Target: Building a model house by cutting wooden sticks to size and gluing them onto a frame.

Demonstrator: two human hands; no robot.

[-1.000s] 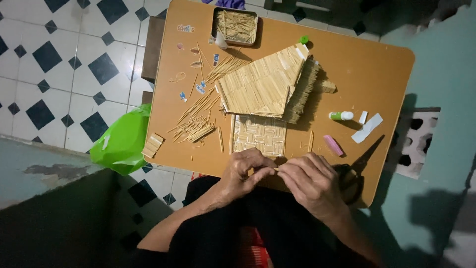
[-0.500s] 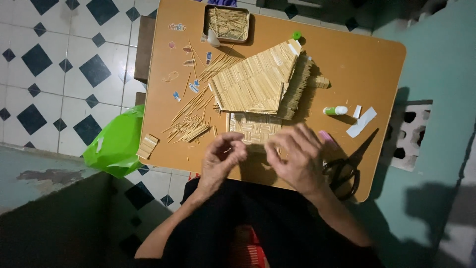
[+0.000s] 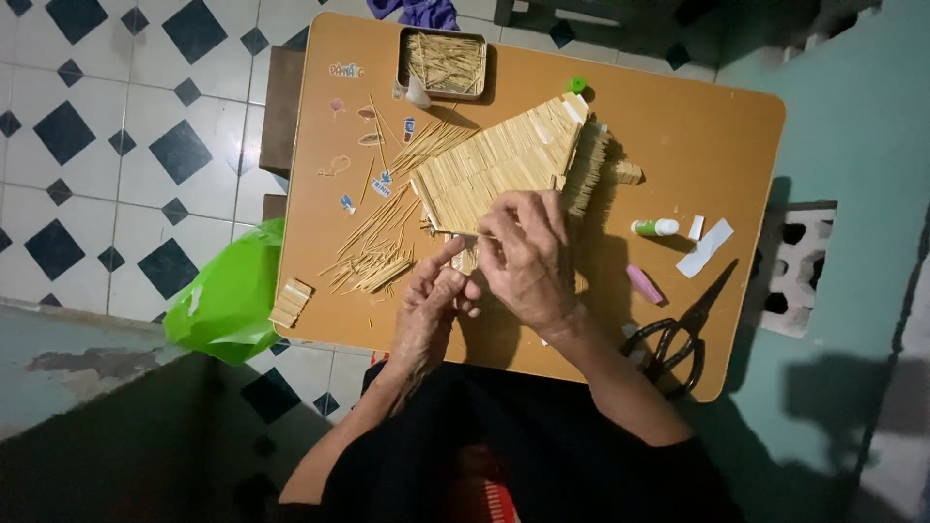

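A model house [image 3: 504, 169] built of pale, thin wooden sticks lies near the middle of the brown tabletop [image 3: 717, 126]. Its broad roof panel is made of sticks laid side by side in neat rows, straw-coloured, with a slanted edge on the left and a squared end on the right. Behind that end a second layer of sticks shows a rough, bristly edge.

The right hand [image 3: 528, 257] rests palm down on the lower edge of the roof panel, its fingers [image 3: 513, 218] spread and pressing flat on the sticks rather than gripping anything. The left hand [image 3: 431, 305] sits just beside it, near the tabletop's front edge, with the fingers curled in loosely and one finger pointing up toward the panel; whether it pinches a stick I cannot tell.

Loose sticks [image 3: 373, 261] lie scattered in a heap to the left of the house. A metal tin [image 3: 444, 63] full of more sticks stands at the far edge. To the right are a small glue bottle with a green cap [image 3: 655, 227], white paper strips [image 3: 705, 247], a pink eraser-like block [image 3: 643, 284] and black scissors [image 3: 678, 334]. A green plastic bag [image 3: 228, 295] hangs off the left side, above a tiled floor [image 3: 107, 145].
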